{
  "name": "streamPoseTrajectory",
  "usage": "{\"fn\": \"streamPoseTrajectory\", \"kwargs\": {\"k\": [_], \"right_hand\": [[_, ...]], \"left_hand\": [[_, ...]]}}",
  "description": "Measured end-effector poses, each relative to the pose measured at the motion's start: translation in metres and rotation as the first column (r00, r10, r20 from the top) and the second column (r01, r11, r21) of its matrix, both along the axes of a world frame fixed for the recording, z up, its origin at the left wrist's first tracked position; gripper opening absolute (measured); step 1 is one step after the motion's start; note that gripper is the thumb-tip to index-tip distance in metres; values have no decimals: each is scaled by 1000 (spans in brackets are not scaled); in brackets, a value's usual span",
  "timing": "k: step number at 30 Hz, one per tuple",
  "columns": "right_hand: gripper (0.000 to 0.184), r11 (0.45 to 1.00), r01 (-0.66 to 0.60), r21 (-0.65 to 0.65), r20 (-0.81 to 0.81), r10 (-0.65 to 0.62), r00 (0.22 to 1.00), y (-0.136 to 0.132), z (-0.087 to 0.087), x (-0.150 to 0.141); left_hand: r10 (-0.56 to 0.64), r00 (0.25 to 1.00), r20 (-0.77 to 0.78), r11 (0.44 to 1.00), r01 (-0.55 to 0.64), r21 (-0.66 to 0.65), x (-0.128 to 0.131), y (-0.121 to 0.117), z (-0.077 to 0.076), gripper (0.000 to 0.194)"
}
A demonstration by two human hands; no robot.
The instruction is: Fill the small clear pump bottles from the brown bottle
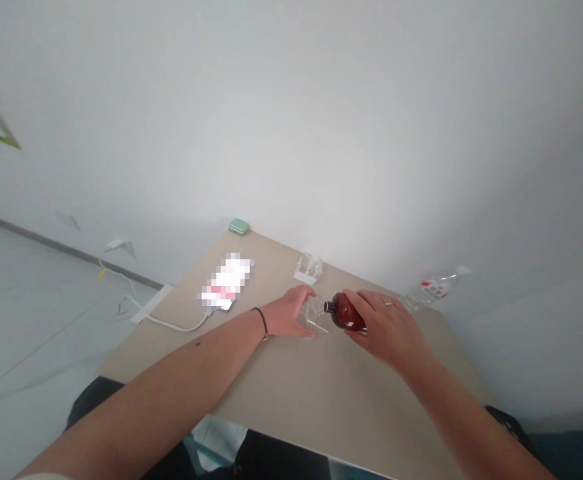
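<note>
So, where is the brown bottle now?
In the head view, the brown bottle is in the right hand, its neck toward the clear container in the left hand, above the tan table.

A thin black cord bracelet [261,322] circles the wrist of the left hand [286,313], with a small metallic charm hanging at its underside (the charm is too small to make out). Up the forearm from the bracelet sits a small dark mole [198,343], and at that arm's far end shows a sliver of white sleeve [41,477]. Across from the bracelet, the right hand [386,330] wears a slim silver-looking ring [388,304]. Below the bracelet, dark trousers [94,393] show.
</note>
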State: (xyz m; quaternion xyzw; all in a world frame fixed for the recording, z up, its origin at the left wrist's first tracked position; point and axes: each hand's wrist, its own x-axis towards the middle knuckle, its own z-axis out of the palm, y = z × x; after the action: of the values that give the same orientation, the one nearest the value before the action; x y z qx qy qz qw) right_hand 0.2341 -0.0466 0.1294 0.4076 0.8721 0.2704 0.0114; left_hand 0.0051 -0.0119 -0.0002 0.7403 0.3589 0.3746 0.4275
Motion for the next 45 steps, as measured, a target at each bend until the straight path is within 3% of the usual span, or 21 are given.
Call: {"fn": "streamPoseTrajectory", "kwargs": {"k": [45], "right_hand": [[54, 999, -23, 22, 43, 22, 999, -2, 5, -5]], "left_hand": [[-6, 999, 39, 1000, 5, 10, 1, 3, -9, 89]]}}
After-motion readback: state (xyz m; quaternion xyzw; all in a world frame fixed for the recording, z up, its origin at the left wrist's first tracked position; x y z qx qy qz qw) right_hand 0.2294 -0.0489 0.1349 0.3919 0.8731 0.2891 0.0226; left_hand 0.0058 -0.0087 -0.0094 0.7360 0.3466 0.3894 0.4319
